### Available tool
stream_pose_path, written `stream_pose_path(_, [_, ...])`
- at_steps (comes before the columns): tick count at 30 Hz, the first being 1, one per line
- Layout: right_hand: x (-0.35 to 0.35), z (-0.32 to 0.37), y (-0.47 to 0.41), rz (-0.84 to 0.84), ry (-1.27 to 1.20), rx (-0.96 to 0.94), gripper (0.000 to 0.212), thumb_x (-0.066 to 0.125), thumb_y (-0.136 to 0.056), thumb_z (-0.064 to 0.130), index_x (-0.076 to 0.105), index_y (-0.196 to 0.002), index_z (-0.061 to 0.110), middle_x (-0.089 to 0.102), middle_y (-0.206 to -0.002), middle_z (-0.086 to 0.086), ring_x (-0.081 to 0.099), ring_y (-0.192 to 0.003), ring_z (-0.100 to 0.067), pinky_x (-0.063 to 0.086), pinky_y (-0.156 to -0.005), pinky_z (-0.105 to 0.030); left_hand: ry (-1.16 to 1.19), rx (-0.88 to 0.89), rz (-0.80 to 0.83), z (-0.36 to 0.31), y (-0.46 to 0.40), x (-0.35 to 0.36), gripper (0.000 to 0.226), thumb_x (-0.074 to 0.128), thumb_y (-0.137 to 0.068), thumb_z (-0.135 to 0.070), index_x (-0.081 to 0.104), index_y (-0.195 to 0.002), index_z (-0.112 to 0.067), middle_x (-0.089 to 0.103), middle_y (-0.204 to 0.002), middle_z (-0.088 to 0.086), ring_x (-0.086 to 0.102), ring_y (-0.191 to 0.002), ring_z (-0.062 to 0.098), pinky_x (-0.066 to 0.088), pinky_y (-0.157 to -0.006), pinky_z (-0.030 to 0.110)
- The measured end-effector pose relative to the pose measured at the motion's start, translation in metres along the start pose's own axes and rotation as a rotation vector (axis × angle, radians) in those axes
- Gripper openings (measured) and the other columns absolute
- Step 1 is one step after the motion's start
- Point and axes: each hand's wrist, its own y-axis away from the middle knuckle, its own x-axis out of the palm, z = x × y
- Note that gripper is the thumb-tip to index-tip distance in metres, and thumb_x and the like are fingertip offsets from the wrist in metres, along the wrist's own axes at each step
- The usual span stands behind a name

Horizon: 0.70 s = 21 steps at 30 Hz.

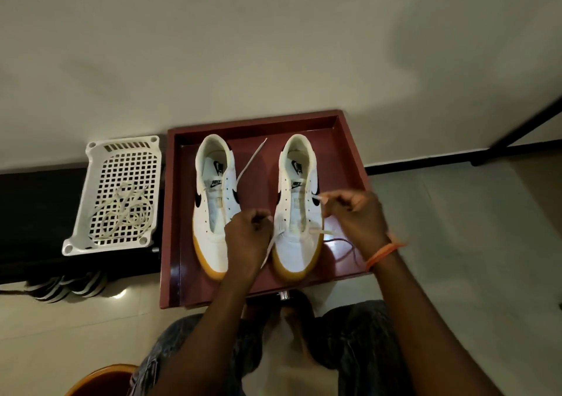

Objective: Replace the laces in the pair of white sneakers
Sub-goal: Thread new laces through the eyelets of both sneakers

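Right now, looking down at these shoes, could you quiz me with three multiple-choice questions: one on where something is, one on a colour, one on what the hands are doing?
1. Where do the loose old laces lie?
A. In the white basket left of the tray
B. Inside the left shoe
C. On the floor by the knees

2. What colour are the shoes' soles?
A. Black
B. Tan-yellow
C. Blue

3. What are the two hands doing?
A. Resting flat on the tray
B. Lifting a shoe
C. Each pinching a lace end at the right shoe

Answers:
1 A: the cream tangle sits on the basket's grid.
2 B: both the left shoe and right shoe show a tan-yellow band at the toe.
3 C: the left hand and right hand each have fingers curled on the white lace, on the red tray.
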Motion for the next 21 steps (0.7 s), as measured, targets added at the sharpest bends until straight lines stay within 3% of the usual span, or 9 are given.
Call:
stream_pose_path(4, [0.048, -0.042, 0.008, 0.05, -0.003, 0.04, 0.016, 0.072, -0.084, 0.003, 0.077, -0.081, 0.018, 0.072, -0.067, 0.005, 0.067, -0.065, -0.005, 0.051, -0.068, -0.018, 0.013, 0.073, 0.017, 0.012, -0.007, 0.011, 0.012, 0.072, -0.087, -0.017, 0.079, -0.097, -0.017, 0.075, -0.09, -0.008, 0.059, -0.073, -0.011, 0.04, -0.071, -0.003])
stream_pose_path(8, [0.067, -0.056, 0.003, -0.014, 0.127, -0.015, 0.011, 0.077, -0.079, 0.007, 0.078, -0.077, 0.018, 0.071, -0.073, 0.015, 0.067, -0.072, -0.002, 0.05, -0.068, -0.015, 0.063, 0.095, 0.043, 0.012, -0.012, 0.016, 0.011, 0.074, -0.086, -0.016, 0.079, -0.096, -0.016, 0.076, -0.09, -0.004, 0.065, -0.075, -0.001, 0.045, -0.074, 0.004])
stream_pose_path(13, [0.074, -0.063, 0.006, -0.245, 0.476, -0.34, 0.004, 0.07, -0.087, 0.009, 0.074, -0.089, 0.01, 0.066, -0.091, -0.007, 0.061, -0.079, -0.019, 0.05, -0.067, -0.031, 0.047, 0.121, 0.085, 0.016, -0.016, 0.02, 0.013, 0.073, -0.086, -0.011, 0.079, -0.093, -0.019, 0.072, -0.083, -0.015, 0.063, -0.072, -0.007, 0.043, -0.073, 0.002])
stream_pose_path(15, [0.072, -0.065, 0.005, -0.261, 0.539, -0.31, 0.004, 0.072, -0.087, 0.016, 0.074, -0.089, 0.013, 0.057, -0.104, -0.01, 0.056, -0.087, -0.022, 0.046, -0.064, -0.026, 0.082, 0.083, 0.14, 0.016, -0.024, 0.017, 0.011, 0.075, -0.084, -0.013, 0.078, -0.09, -0.021, 0.068, -0.078, -0.021, 0.065, -0.073, -0.007, 0.048, -0.073, 0.008])
stream_pose_path(17, [0.072, -0.068, 0.003, -0.223, 0.586, -0.283, 0.003, 0.075, -0.084, 0.017, 0.074, -0.085, 0.013, 0.05, -0.112, -0.01, 0.052, -0.092, -0.022, 0.042, -0.068, -0.024, 0.101, 0.04, 0.235, 0.016, -0.033, 0.012, 0.008, 0.075, -0.084, -0.013, 0.077, -0.087, -0.019, 0.071, -0.077, -0.016, 0.067, -0.071, -0.001, 0.055, -0.075, 0.018])
stream_pose_path(19, [0.075, -0.071, 0.001, -0.17, 0.571, -0.249, 0.003, 0.075, -0.083, 0.014, 0.074, -0.081, 0.014, 0.047, -0.113, -0.007, 0.051, -0.097, -0.023, 0.042, -0.073, -0.025, 0.113, -0.01, 0.34, 0.016, -0.041, 0.005, 0.006, 0.075, -0.084, -0.011, 0.077, -0.086, -0.017, 0.073, -0.074, -0.008, 0.069, -0.068, 0.007, 0.06, -0.073, 0.029])
stream_pose_path(21, [0.076, -0.071, -0.003, -0.123, 0.466, -0.166, 0.006, 0.077, -0.081, 0.013, 0.075, -0.079, 0.018, 0.043, -0.109, -0.002, 0.048, -0.1, -0.02, 0.036, -0.079, -0.017, 0.103, -0.027, 0.402, 0.015, -0.045, 0.001, 0.008, 0.076, -0.083, -0.009, 0.076, -0.083, -0.018, 0.072, -0.069, -0.006, 0.069, -0.063, 0.009, 0.062, -0.069, 0.033])
